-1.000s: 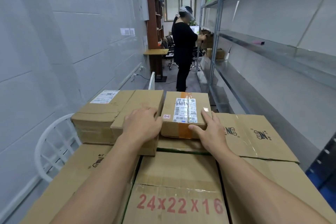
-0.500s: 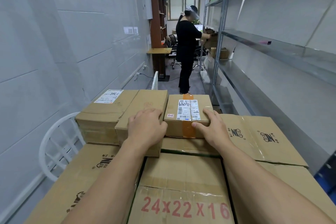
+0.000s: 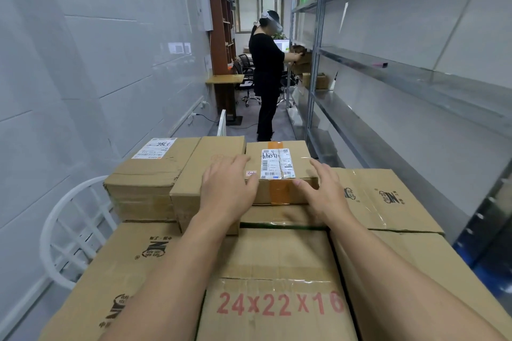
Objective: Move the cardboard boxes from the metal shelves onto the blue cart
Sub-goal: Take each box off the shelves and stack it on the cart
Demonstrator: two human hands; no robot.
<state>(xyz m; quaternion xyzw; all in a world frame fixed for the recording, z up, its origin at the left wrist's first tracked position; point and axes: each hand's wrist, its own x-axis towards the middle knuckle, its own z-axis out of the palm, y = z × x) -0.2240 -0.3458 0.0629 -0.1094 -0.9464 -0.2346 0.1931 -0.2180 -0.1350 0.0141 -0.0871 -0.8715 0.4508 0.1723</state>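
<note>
Small box (image 3: 279, 171): top tier of the stack, far centre; white label and orange tape strip on its lid. It sits on a flat box below, with the middle box touching its left side.
Left hand (image 3: 228, 187): palm down on the near right corner of the middle box (image 3: 210, 171); fingers together, pointing far, tips at the seam with the small box; thumb against the small box's near left corner.
Right hand (image 3: 324, 191): at the small box's near right corner; fingers spread and loose, thumb tip by the near top edge beside the tape. Whether the palm touches the box, cannot tell.
Left box (image 3: 146, 174): far left, same tier, label on lid, flush against the middle box.
Lower tier: printed box (image 3: 277, 285) marked 24x22x16 nearest, between the forearms; logo boxes (image 3: 388, 199) either side.
Shelves (image 3: 388, 69): metal, along the right wall; a few boxes at the far end.
Cart (image 3: 493, 266): only a blue edge shows, low right.
Rail (image 3: 69, 219): white, curved, left of the stack.
Person (image 3: 266, 75): in black, far down the aisle, facing the shelves.
</note>
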